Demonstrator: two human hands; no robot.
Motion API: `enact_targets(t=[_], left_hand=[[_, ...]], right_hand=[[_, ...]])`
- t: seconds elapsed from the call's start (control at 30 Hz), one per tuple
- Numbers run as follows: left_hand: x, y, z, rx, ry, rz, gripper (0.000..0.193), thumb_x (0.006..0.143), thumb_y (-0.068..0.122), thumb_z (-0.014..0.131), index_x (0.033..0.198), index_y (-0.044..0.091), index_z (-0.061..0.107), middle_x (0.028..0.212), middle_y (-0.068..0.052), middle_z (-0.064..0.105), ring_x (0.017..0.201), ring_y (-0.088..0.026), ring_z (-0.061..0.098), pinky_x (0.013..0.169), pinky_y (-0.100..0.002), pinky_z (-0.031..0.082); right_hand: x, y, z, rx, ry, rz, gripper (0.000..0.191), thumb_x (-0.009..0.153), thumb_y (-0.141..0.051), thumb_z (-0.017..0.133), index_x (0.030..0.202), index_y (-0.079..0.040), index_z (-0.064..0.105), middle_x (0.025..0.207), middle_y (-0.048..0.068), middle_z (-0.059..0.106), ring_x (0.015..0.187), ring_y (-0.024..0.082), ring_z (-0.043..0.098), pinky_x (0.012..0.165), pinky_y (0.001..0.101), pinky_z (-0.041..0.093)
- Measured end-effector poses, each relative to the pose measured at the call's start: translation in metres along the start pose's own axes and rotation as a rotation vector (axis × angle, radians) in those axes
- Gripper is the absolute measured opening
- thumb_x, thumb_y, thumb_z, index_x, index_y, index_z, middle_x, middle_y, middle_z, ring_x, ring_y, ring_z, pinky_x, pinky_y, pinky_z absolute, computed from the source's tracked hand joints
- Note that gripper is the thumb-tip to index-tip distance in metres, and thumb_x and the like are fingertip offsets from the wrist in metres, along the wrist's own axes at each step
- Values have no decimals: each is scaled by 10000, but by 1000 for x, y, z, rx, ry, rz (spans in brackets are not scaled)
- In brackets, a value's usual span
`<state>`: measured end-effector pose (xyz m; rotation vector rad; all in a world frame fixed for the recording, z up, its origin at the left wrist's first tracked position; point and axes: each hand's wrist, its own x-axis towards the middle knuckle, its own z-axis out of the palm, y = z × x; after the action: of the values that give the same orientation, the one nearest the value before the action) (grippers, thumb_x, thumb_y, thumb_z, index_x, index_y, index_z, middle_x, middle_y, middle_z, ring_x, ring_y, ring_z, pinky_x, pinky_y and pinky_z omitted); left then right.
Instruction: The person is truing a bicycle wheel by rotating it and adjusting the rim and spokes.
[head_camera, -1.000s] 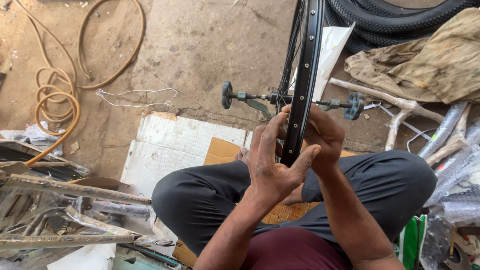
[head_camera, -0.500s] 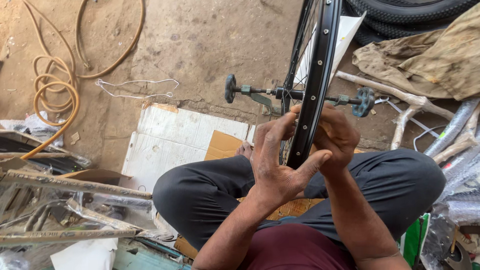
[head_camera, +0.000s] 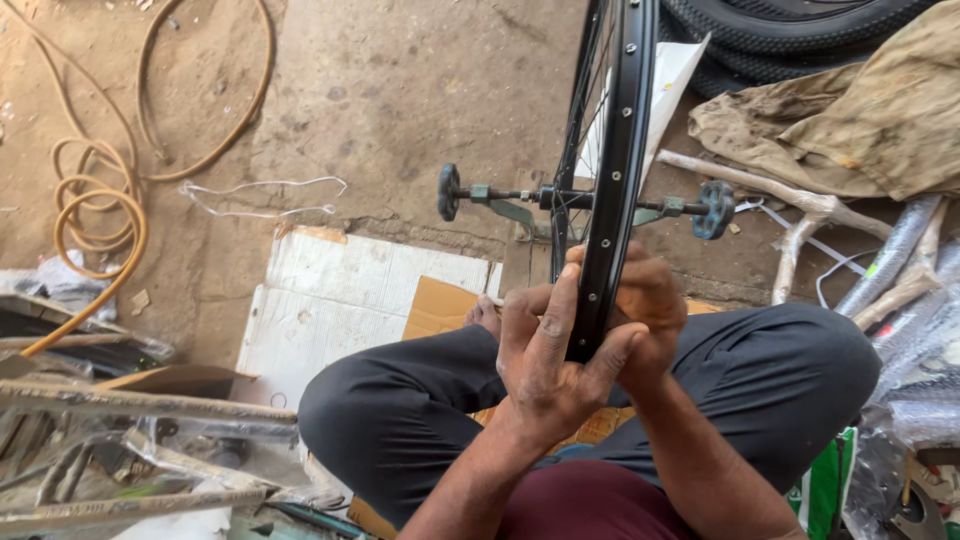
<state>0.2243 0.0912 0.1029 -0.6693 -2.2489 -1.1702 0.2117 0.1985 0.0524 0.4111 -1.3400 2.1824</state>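
Black wheel rim (head_camera: 612, 200) upright, centre-right of frame, mounted on axle stand (head_camera: 585, 200). Left hand (head_camera: 545, 350) clasps rim's lower edge, fingers wrapped up its side. Right hand (head_camera: 650, 310) clenched on other side, partly hidden. Rim bare, no tyre on; tyres (head_camera: 790, 30) lie upper right. Spokes in place. Versus half second ago: grip same, rim and hands barely shifted.

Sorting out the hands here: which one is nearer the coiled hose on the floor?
Left. The left hand grips the wheel rim on the side toward the hose; the right hand holds the rim's far side.
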Motion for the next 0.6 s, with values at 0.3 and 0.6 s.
enact_targets(t=[0.3,0.6], left_hand=[[4,-5,1,-84,-29,-18,747,939,353,842,1474,-28,488,1052,-75,584,986,-172,557,775,-270,535],[13,3,-8,-172,-23,-86,692,941,257,878,1467,-14,519,1147,-95,633,997,-180,612,802,-288,558]], right_hand=[[4,-2,-11,-341,-78,-140,410,1073,-409,597,1200,-21,643,1300,168,682,1144,202,691,947,329,596],[-3,29,-23,-742,54,-307,293,1052,-258,683,1151,12,623,1169,155,691,1016,215,697,833,353,598]])
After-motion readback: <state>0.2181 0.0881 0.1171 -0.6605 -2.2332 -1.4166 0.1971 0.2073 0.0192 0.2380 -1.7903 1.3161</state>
